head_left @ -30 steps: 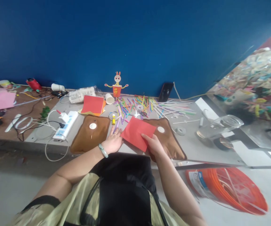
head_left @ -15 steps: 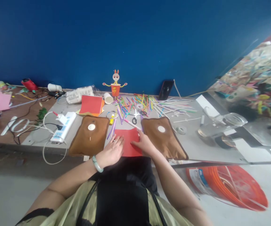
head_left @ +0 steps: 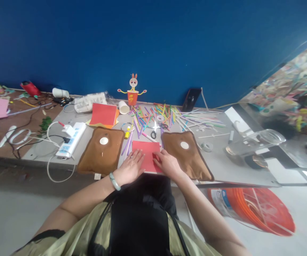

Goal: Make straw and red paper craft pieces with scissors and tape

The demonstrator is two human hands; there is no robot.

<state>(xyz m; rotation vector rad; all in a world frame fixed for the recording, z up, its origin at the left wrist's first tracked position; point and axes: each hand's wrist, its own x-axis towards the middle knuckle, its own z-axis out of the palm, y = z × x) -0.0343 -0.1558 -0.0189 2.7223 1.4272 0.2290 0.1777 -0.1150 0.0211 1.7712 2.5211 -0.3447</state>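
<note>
A red sheet of paper point(head_left: 149, 147) lies flat at the table's front edge, straight ahead of my body. My left hand point(head_left: 132, 165) rests on its left side, palm down with the fingers stretched out. At the right side of the sheet is my right hand point(head_left: 168, 163), its fingertips touching the paper, the fingers slightly bent and not gripping. Just beyond the sheet are scissors point(head_left: 153, 134) and a pink marker-like stick point(head_left: 148, 136). Brown cushion-like pads, one on the left point(head_left: 100, 153) and one on the right point(head_left: 186, 156), flank the paper.
Behind lie coloured sticks point(head_left: 142, 119), a stack of red paper point(head_left: 104, 114) and a rabbit figure in a red cup point(head_left: 132, 97). A power strip point(head_left: 72, 140) with cables stands left. To the right are a glass jug point(head_left: 257, 142) and, below, an orange bucket point(head_left: 238, 204).
My right hand's thumb and fingers have drawn closer together on the paper's right side. My left hand stays flat on the sheet. The view has shifted slightly.
</note>
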